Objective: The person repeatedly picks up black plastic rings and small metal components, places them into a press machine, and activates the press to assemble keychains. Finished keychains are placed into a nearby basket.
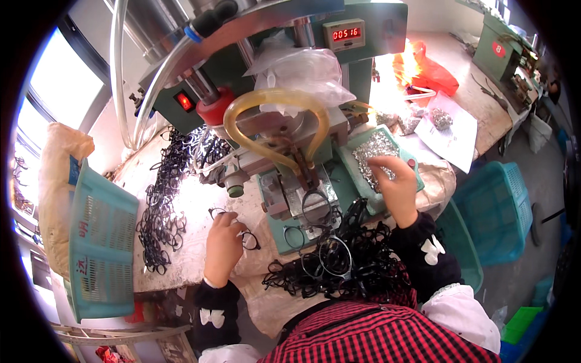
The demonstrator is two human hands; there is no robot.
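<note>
Left hand: 1 frame held | right hand: maybe pinching silver bits | heap crowds machine

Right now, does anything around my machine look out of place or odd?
Perhaps the crumpled clear plastic bag: it sits among parts of the green machine, by the yellow tube, where loose wrapping looks odd. The black glasses frames in front lie in a tangled heap.
</note>
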